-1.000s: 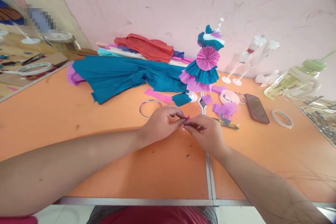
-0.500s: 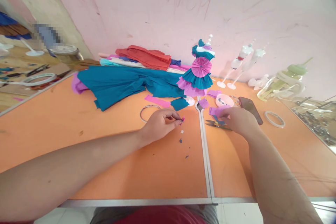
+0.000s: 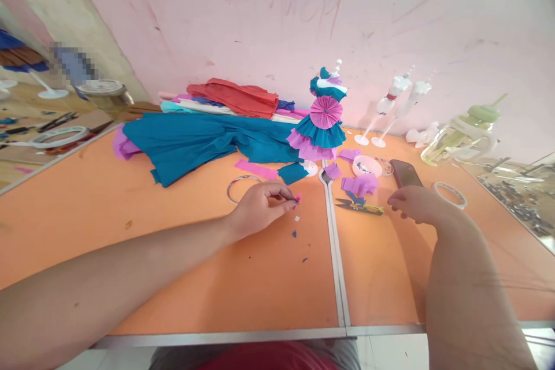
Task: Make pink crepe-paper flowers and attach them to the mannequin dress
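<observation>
Evidently, the left hand (image 3: 259, 209) pinches a pink scrap (image 3: 298, 199), likely steadying its folds; the right hand (image 3: 418, 206) (loosely curled, contents unclear) is near handy snips (image 3: 364, 208).

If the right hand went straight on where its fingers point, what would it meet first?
Probably the yellow-handled snips, just beyond the fingertips of the right hand, though its height above the table is unclear.
</observation>
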Available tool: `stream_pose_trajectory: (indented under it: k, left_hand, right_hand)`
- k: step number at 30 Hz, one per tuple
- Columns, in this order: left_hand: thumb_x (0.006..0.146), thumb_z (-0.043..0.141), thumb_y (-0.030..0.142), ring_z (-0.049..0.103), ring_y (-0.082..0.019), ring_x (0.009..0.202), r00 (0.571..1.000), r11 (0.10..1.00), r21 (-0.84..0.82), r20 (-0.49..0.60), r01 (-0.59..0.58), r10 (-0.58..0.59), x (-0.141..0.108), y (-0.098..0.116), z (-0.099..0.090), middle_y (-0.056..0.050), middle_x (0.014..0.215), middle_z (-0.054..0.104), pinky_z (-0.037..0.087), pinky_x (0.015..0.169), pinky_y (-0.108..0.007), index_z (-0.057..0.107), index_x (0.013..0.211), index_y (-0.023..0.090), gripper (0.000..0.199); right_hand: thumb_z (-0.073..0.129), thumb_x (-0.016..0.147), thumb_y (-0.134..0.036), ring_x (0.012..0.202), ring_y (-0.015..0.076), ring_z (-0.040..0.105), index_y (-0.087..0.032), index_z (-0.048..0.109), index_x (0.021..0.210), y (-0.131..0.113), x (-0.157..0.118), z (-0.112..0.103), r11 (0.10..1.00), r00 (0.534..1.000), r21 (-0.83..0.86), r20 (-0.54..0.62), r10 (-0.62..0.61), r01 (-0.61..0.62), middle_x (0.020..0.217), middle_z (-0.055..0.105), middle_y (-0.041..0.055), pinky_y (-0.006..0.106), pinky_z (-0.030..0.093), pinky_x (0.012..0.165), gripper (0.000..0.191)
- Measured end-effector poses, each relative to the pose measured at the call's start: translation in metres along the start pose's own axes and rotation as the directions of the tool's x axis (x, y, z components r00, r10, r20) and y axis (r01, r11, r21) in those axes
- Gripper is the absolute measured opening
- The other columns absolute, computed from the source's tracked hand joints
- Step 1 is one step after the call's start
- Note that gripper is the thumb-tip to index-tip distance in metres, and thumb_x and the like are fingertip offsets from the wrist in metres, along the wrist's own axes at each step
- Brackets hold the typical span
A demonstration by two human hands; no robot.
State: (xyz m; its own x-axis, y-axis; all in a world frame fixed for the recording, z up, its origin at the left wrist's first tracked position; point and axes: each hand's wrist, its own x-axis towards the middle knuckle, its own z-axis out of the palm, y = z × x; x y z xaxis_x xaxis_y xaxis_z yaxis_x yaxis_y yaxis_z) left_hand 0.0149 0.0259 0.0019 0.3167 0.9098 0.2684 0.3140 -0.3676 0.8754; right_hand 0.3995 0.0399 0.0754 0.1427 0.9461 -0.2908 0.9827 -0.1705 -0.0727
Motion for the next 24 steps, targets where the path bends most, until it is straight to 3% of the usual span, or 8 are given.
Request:
stream_pose_trajectory:
  k: [3, 7, 11, 13, 15, 19, 22, 24]
  left_hand:
    - [0.086, 0.068, 0.034, 0.070, -0.021, 0.093, 1.000, 1.000, -0.012, 0.023, 0.011, -0.011, -0.002, 0.002, 0.000, -0.007, 0.095, 0.074, 0.055, 0.086, -0.032, 0.073, 0.083, 0.017, 0.017]
    - [0.086, 0.069, 0.036, 0.069, -0.022, 0.095, 0.999, 0.999, -0.033, 0.029, 0.035, -0.034, -0.002, 0.002, 0.000, -0.007, 0.095, 0.074, 0.055, 0.088, -0.034, 0.074, 0.083, 0.018, 0.020]
    - [0.084, 0.072, 0.038, 0.070, -0.022, 0.097, 0.992, 0.966, -0.232, 0.089, 0.109, -0.090, -0.002, -0.003, 0.001, -0.009, 0.104, 0.074, 0.056, 0.090, -0.037, 0.074, 0.087, 0.017, 0.022]
    - [0.083, 0.074, 0.036, 0.068, -0.025, 0.109, 0.980, 0.916, -0.373, 0.177, 0.148, -0.087, -0.004, -0.002, 0.001, -0.012, 0.120, 0.071, 0.057, 0.089, -0.036, 0.074, 0.088, 0.016, 0.021]
    - [0.082, 0.077, 0.034, 0.063, -0.028, 0.122, 0.961, 0.868, -0.463, 0.273, 0.179, -0.053, -0.007, 0.003, 0.000, -0.013, 0.132, 0.067, 0.057, 0.091, -0.037, 0.074, 0.086, 0.017, 0.018]
    - [0.081, 0.081, 0.033, 0.064, -0.030, 0.123, 0.899, 0.756, -0.572, 0.435, 0.319, -0.051, -0.010, 0.009, 0.001, -0.014, 0.132, 0.069, 0.056, 0.093, -0.041, 0.074, 0.084, 0.018, 0.017]
    - [0.075, 0.085, 0.038, 0.067, -0.028, 0.117, 0.888, 0.691, -0.604, 0.441, 0.398, -0.126, -0.007, 0.005, 0.005, -0.013, 0.125, 0.073, 0.054, 0.098, -0.042, 0.077, 0.090, 0.018, 0.025]
    - [0.071, 0.088, 0.041, 0.070, -0.026, 0.108, 0.901, 0.696, -0.594, 0.388, 0.404, -0.193, -0.004, 0.000, 0.008, -0.012, 0.115, 0.076, 0.054, 0.097, -0.041, 0.079, 0.093, 0.018, 0.034]
  right_hand:
    - [0.062, 0.084, -0.043, 0.074, 0.0210, 0.072, -0.019, 0.077, 0.085, -0.002, 0.003, 0.000, 0.987, 0.985, 0.161, 0.171, -0.009, -0.019, 0.091, 0.076, 0.0115, 0.027, 0.054, 0.053, 0.029]
    - [0.066, 0.079, -0.038, 0.075, 0.0192, 0.070, -0.020, 0.076, 0.082, 0.000, 0.005, -0.001, 0.960, 0.977, 0.279, 0.203, -0.071, 0.011, 0.083, 0.075, 0.0090, 0.026, 0.053, 0.057, 0.021]
    - [0.063, 0.078, -0.034, 0.074, 0.0189, 0.067, -0.020, 0.073, 0.076, -0.007, 0.003, 0.001, 0.978, 0.989, 0.150, -0.003, -0.146, 0.144, 0.079, 0.073, 0.0053, 0.027, 0.049, 0.061, 0.017]
    - [0.060, 0.080, -0.034, 0.076, 0.0184, 0.066, -0.022, 0.071, 0.075, -0.021, -0.002, 0.003, 0.969, 0.966, 0.071, -0.124, -0.228, 0.238, 0.077, 0.072, 0.0023, 0.028, 0.046, 0.063, 0.017]
    - [0.057, 0.084, -0.035, 0.073, 0.0167, 0.064, -0.024, 0.070, 0.079, -0.039, -0.012, 0.005, 0.932, 0.932, 0.084, -0.131, -0.339, 0.352, 0.076, 0.071, -0.0006, 0.027, 0.044, 0.062, 0.019]
    - [0.061, 0.086, -0.037, 0.066, 0.0166, 0.062, -0.026, 0.074, 0.077, -0.077, -0.039, 0.008, 0.880, 0.866, 0.051, -0.214, -0.452, 0.472, 0.071, 0.070, -0.0016, 0.026, 0.038, 0.054, 0.019]
    - [0.063, 0.087, -0.033, 0.070, 0.0163, 0.065, -0.030, 0.079, 0.084, -0.103, -0.060, 0.011, 0.811, 0.816, 0.228, -0.379, -0.436, 0.539, 0.079, 0.075, -0.0022, 0.027, 0.044, 0.060, 0.017]
    - [0.066, 0.086, -0.033, 0.074, 0.0165, 0.067, -0.029, 0.081, 0.085, -0.119, -0.073, 0.016, 0.659, 0.803, 0.463, -0.402, -0.439, 0.593, 0.084, 0.077, -0.0009, 0.028, 0.050, 0.067, 0.015]
